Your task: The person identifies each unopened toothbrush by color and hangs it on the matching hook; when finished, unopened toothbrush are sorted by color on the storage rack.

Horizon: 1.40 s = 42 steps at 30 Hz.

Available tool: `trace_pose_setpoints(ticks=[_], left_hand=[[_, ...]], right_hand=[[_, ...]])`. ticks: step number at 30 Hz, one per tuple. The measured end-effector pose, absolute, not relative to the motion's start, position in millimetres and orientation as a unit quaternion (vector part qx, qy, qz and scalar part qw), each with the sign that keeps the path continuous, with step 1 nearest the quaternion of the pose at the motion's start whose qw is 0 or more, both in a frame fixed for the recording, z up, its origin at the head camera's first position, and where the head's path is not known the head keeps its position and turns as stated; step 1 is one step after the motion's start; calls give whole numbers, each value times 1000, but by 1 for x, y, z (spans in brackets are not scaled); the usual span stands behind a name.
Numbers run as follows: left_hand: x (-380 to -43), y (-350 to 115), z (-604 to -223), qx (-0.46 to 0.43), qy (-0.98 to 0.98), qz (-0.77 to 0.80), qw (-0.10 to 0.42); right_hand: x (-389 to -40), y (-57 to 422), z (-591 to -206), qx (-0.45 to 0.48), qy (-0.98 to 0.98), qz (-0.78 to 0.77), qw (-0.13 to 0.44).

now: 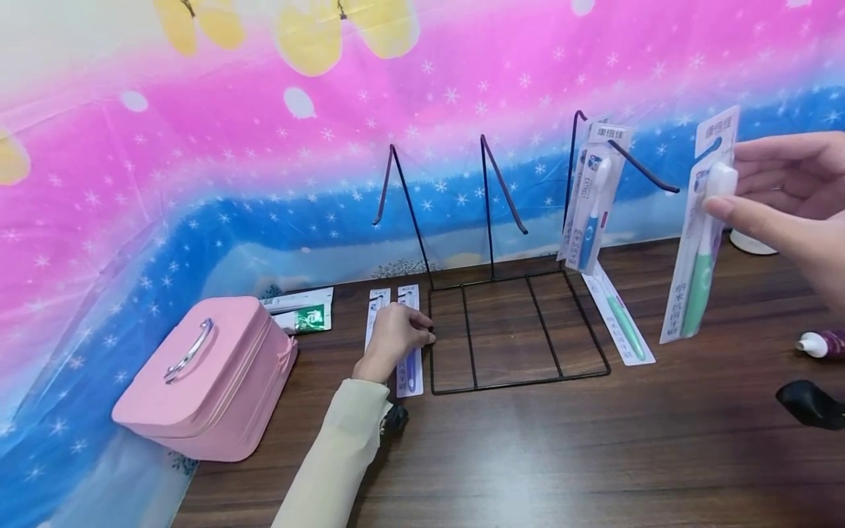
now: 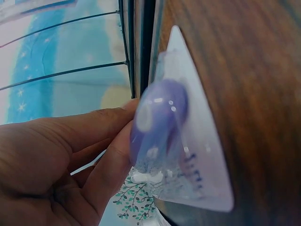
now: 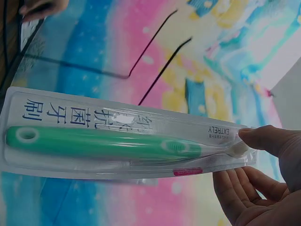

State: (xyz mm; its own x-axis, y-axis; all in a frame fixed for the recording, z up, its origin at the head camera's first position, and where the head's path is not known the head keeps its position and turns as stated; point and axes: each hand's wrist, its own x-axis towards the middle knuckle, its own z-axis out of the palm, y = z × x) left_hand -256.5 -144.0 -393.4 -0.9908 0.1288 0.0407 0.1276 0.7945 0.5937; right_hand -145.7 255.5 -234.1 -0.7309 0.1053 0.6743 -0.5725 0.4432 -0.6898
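My right hand (image 1: 792,191) pinches the top of a packaged green toothbrush (image 1: 703,264) between thumb and fingers, holding it upright in the air right of a black wire rack (image 1: 518,383). Packaged toothbrushes (image 1: 594,198) with a blue one in front hang on the rack's right hook (image 1: 643,167). My left hand (image 1: 396,334) reaches across a packaged purple toothbrush (image 1: 411,374) on the table, its fingertips at the rack's left base bar. In the left wrist view the purple pack (image 2: 164,127) partly hides those fingertips. The right wrist view shows the green toothbrush (image 3: 103,143) lengthwise.
Another packaged toothbrush (image 1: 378,297) lies left of the purple one. One more green packaged toothbrush (image 1: 623,323) lies right of the rack base. A pink case (image 1: 205,374) and toothpaste tubes (image 1: 306,317) stand at left. A purple tube (image 1: 825,343) and a black object (image 1: 812,403) lie right.
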Motion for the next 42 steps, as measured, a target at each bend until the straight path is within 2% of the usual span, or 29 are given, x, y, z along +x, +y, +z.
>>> trace_pose_setpoints(ticks=[7, 19, 30, 42], left_hand=[[-257, -143, -394, 68, 948, 312, -1], [-255, -144, -392, 64, 946, 316, 6], [-256, -144, -393, 62, 947, 316, 6], [-256, -145, -393, 64, 947, 316, 9]], right_hand=[[-129, 225, -234, 222, -755, 544, 290], [-126, 175, -241, 232, -810, 498, 203], [-143, 153, -248, 269, -801, 493, 209], [-159, 143, -257, 262, -806, 487, 211]])
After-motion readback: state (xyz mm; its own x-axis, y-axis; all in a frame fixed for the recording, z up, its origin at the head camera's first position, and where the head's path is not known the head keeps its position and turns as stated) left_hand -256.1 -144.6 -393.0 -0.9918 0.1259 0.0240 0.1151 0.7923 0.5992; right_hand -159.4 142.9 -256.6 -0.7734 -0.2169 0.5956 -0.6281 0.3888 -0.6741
